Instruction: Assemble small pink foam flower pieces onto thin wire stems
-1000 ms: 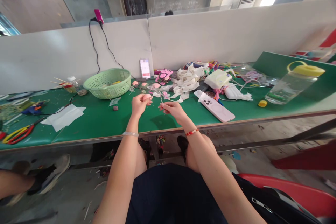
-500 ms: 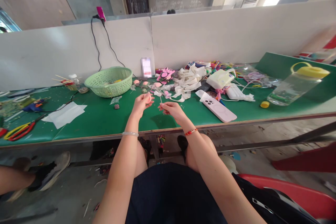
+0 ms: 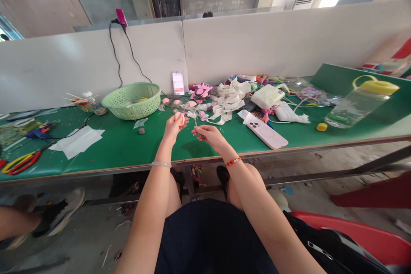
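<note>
My left hand (image 3: 174, 128) is closed around a small pale pink piece (image 3: 180, 118), rounded, its kind not clear at this size. To its right, my right hand (image 3: 208, 133) pinches a thin, light-coloured stick (image 3: 195, 121) that points up and away from me. Both hands hover over the near part of the green table (image 3: 128, 145), a short gap between them. Just beyond lie several small pink pieces (image 3: 192, 103) and white and pink scraps. A pink figure with dark parts (image 3: 201, 91) sits behind these.
A green basket (image 3: 131, 111) stands at the left, near white paper (image 3: 78, 141) and pliers with red and yellow handles (image 3: 22, 162). White strips (image 3: 229, 96) are heaped at the back. On the right are a pink phone (image 3: 268, 132), a yellow cap (image 3: 322, 127) and a water bottle (image 3: 356, 107).
My left hand has turned slightly, showing more of the pink piece. The right hand and its stick have barely moved. The whole view has shifted a little.
</note>
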Available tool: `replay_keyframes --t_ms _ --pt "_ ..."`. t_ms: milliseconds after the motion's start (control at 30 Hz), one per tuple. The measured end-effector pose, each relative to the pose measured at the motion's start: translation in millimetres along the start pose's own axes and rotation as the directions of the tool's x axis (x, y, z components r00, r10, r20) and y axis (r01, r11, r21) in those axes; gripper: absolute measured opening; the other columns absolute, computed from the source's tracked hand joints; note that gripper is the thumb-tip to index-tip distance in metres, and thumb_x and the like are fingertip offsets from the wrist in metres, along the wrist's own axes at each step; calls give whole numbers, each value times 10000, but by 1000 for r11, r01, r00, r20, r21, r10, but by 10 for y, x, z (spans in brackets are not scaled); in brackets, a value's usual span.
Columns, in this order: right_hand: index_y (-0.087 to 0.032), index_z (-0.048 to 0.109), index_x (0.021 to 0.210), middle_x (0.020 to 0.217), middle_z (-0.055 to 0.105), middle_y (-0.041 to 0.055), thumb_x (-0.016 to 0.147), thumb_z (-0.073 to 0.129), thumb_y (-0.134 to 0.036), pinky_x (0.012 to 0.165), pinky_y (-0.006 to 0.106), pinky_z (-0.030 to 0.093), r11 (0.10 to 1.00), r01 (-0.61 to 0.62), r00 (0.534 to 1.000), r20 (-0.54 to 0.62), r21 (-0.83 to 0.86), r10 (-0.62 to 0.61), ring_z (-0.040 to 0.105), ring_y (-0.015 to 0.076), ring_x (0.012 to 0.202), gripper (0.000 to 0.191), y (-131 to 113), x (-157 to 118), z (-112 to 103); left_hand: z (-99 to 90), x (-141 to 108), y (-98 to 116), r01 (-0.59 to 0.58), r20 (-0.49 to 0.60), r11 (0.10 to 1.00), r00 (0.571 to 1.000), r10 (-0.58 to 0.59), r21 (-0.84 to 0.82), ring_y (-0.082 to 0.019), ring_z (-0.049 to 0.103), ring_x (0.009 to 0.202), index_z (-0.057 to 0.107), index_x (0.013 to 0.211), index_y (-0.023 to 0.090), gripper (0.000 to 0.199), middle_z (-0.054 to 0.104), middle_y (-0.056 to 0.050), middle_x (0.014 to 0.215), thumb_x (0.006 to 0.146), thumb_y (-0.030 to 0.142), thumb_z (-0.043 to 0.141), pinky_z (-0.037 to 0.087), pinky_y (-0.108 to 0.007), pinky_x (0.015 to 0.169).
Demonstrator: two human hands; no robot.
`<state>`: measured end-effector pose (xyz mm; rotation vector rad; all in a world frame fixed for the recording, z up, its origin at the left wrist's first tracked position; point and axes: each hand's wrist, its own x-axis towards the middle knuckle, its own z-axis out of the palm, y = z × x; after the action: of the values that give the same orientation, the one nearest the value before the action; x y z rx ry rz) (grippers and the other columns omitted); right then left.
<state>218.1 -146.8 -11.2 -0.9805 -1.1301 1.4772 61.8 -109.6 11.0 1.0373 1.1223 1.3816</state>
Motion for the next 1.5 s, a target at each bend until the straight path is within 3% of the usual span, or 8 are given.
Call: replay_keyframes --t_ms 133,267,400,533,667,833,1033,1500 --pt "-158 730 707 734 687 21 620 831 -522 588 218 410 1000 19 997 73 17 -20 532 80 628 388 -2 -16 -11 60 -3 -21 74 57 992 996 -69 -100 -167 705 789 685 833 109 290 736 -106 840 895 387 632 541 -290 772" --pt "-156 723 729 751 689 19 628 834 -529 605 218 426 999 10 985 170 35 -15 553 80 636 402 -14 -32 3 118 0 -35 86 63 975 995 -74 -206 -172 718 809 689 862 88 248 742 -123 900 941 292 572 554 -307 808" --pt "-151 707 713 691 675 10 581 848 -568 625 225 453 998 -22 974 226 60 8 571 81 610 460 -2 -33 35 160 -9 -19 149 102 950 987 -126 -275 -207 729 854 688 874 82 336 744 -150 894 962 366 531 563 -334 844" --pt "-154 681 715 671 672 9 605 848 -547 621 234 462 995 -28 966 257 97 2 592 90 602 441 18 -26 57 206 -58 10 145 173 939 980 -94 -312 -231 728 945 694 904 71 341 750 -168 927 979 329 483 551 -350 904" --pt "-154 656 701 630 653 -4 618 835 -562 589 226 451 993 6 973 228 118 -33 586 83 568 453 26 -13 63 246 -103 22 120 204 942 977 -57 -314 -236 728 970 700 931 70 343 756 -169 963 985 300 451 548 -351 917" --pt "-157 660 743 599 641 -17 611 820 -593 550 215 440 994 53 984 167 100 -69 596 86 530 483 21 -14 58 271 -126 25 102 232 941 972 -26 -321 -236 737 929 702 979 84 281 758 -163 1006 935 319 555 556 -359 904" --pt "-170 672 859 624 670 -15 615 823 -579 518 205 449 994 75 992 91 76 -82 628 96 520 500 25 -9 61 269 -128 23 62 228 937 974 19 -344 -233 735 923 703 971 89 290 756 -155 1014 936 335 554 553 -366 915" --pt "-166 676 807 673 679 1 630 826 -561 523 205 463 989 94 990 92 118 -106 631 93 543 458 7 -11 77 272 -148 66 65 233 930 972 22 -361 -275 664 1149 712 965 108 386 729 -169 1122 908 472 598 520 -369 993"
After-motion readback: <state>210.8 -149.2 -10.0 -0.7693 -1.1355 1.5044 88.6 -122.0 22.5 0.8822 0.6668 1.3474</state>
